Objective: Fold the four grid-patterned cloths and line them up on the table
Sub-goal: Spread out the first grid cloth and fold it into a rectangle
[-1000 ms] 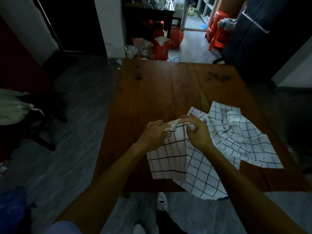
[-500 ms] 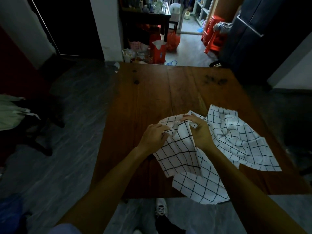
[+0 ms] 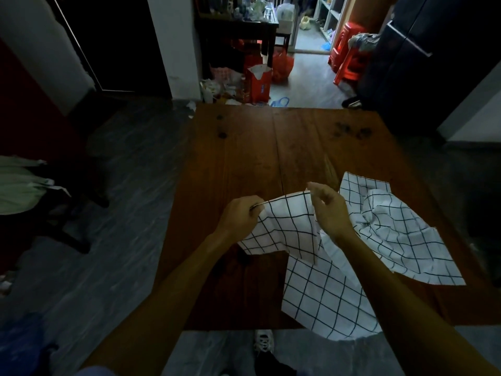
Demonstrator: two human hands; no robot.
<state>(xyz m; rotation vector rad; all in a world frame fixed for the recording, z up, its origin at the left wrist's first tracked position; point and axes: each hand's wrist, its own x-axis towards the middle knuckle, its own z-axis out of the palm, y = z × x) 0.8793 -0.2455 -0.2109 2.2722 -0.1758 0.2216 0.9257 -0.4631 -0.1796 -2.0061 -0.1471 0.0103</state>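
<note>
— Since a moment ago, both hands are coming up off the table [image 3: 244, 147] and pulling one cloth [image 3: 284, 226] wider between them. What is the biggest thing you are seeing?

— That brown wooden table is filling the middle. Its far half is sitting bare, with a few dark spots on it.

— And the cloths?

— A crumpled pile of cloths [image 3: 393, 229] is lying on the right side of the table, white with black grid lines. One flat cloth [image 3: 325, 294] is hanging over the near edge, toward the shoe [image 3: 262, 344] on the floor. I cannot tell how many are sitting in the pile.

— Where is the one being held?

— It is hanging in the air just above the table, near the front, touching the pile on its right side.

— What is the left hand [image 3: 240, 219] doing?

— It is closing tight on the left top corner, with the fingers curling in.

— And the right hand [image 3: 329, 210]?

— It is pinching the other top corner between thumb and fingertips [image 3: 311, 187], with the rest of the fingers staying loose.
</note>
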